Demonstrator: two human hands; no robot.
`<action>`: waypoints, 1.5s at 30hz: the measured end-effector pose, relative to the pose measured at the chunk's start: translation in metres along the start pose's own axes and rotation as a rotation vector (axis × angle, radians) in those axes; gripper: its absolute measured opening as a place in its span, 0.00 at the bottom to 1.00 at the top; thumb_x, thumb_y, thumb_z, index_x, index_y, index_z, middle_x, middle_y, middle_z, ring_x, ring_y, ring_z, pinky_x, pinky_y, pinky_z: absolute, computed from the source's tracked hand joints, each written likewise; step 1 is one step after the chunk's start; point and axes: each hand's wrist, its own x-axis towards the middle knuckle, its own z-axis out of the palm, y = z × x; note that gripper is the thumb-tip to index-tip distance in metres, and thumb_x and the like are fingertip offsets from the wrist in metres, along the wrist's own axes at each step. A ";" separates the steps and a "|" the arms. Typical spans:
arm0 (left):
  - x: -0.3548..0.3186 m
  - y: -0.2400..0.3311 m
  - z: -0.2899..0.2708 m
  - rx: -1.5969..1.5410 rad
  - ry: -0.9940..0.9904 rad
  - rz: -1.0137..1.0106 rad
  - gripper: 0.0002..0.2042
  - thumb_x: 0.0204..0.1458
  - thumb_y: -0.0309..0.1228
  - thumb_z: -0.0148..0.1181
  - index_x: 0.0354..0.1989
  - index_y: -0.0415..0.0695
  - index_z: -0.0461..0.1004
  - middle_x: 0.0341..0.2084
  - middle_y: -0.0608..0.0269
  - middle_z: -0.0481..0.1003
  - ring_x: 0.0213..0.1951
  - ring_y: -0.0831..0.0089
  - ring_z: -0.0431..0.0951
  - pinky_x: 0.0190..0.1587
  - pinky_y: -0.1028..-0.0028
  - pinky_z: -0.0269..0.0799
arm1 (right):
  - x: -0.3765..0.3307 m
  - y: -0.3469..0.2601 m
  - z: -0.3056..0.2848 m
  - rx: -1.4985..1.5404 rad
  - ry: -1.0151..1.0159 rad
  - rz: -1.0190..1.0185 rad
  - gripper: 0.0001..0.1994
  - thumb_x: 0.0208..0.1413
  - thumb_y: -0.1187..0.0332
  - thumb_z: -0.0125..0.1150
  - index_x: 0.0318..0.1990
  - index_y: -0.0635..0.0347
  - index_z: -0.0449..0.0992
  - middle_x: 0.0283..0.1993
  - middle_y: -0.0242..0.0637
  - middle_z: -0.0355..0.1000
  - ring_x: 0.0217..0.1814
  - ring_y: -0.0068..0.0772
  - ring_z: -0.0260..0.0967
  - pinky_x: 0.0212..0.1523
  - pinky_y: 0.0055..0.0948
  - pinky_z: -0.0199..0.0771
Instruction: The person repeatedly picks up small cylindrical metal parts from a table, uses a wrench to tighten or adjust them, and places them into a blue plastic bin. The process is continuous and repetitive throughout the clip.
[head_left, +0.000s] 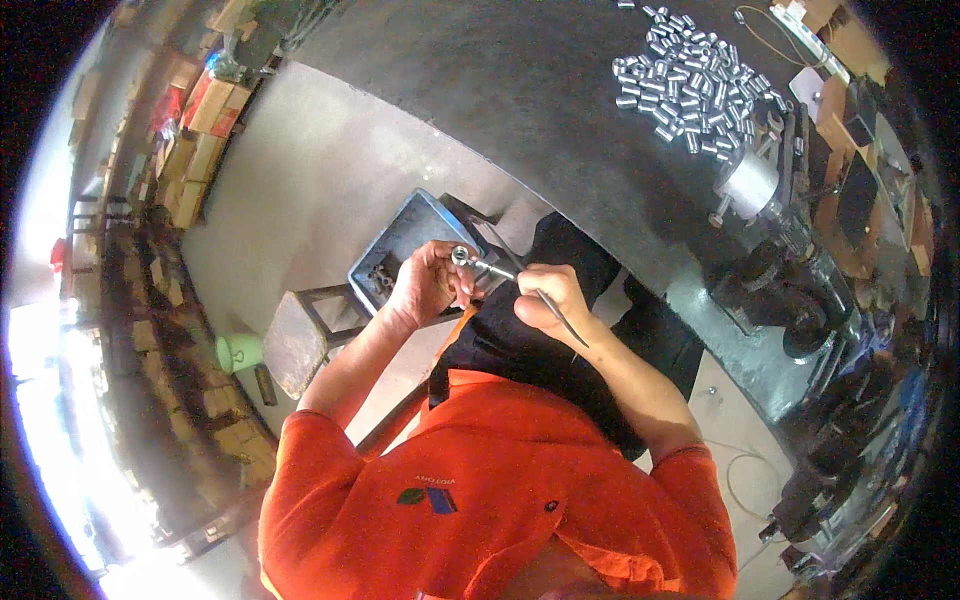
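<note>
My left hand (430, 283) pinches a small shiny metal sleeve (461, 255) between thumb and fingers, its round open end facing up. My right hand (552, 298) is closed around a slim rod-like hand tool (565, 320). The tool's bright shaft reaches left to the sleeve; whether its tip is inside or only beside it I cannot tell. Both hands are in front of my body, over the near side of a blue plastic bin (362, 250). A few small metal parts (380, 278) lie in that bin.
A heap of shiny metal sleeves (690, 85) lies on the dark tabletop (480, 70) at the far right. Nearer stands a metal fixture with a pale cylinder (748, 185). A worn stool (295, 345) and a light green cup (238, 352) are at left, with cardboard boxes (215, 105) beyond.
</note>
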 end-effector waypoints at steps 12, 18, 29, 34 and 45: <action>-0.004 0.016 0.030 0.906 -0.084 0.282 0.10 0.58 0.27 0.50 0.39 0.29 0.69 0.22 0.52 0.76 0.24 0.66 0.79 0.36 0.70 0.75 | 0.000 -0.003 -0.001 -0.202 0.030 -0.088 0.14 0.39 0.68 0.61 0.16 0.60 0.59 0.17 0.38 0.55 0.16 0.35 0.57 0.18 0.32 0.53; -0.007 0.022 0.036 0.898 -0.154 0.290 0.09 0.54 0.20 0.54 0.43 0.33 0.69 0.29 0.55 0.77 0.34 0.69 0.79 0.42 0.72 0.73 | 0.002 -0.002 -0.002 0.137 -0.034 0.098 0.17 0.44 0.63 0.58 0.15 0.60 0.58 0.15 0.30 0.49 0.18 0.18 0.53 0.19 0.26 0.49; 0.001 0.045 0.003 1.398 0.132 0.627 0.10 0.45 0.21 0.64 0.36 0.39 0.74 0.27 0.59 0.75 0.24 0.73 0.75 0.29 0.75 0.70 | 0.000 -0.008 -0.009 0.262 0.004 0.108 0.15 0.42 0.64 0.58 0.15 0.62 0.61 0.16 0.27 0.55 0.18 0.18 0.51 0.20 0.25 0.48; 0.010 0.030 -0.016 1.703 0.147 0.857 0.13 0.38 0.20 0.66 0.34 0.40 0.74 0.27 0.54 0.72 0.23 0.62 0.74 0.25 0.69 0.70 | 0.001 -0.030 -0.003 0.190 -0.031 -0.042 0.17 0.39 0.62 0.59 0.15 0.62 0.59 0.15 0.32 0.52 0.16 0.25 0.51 0.18 0.29 0.47; 0.015 0.016 0.022 1.876 -0.137 0.952 0.13 0.34 0.25 0.62 0.33 0.41 0.73 0.24 0.57 0.69 0.25 0.55 0.73 0.26 0.65 0.69 | 0.006 -0.019 -0.001 0.008 -0.069 -0.060 0.10 0.39 0.68 0.57 0.16 0.59 0.64 0.13 0.38 0.56 0.14 0.35 0.59 0.17 0.33 0.56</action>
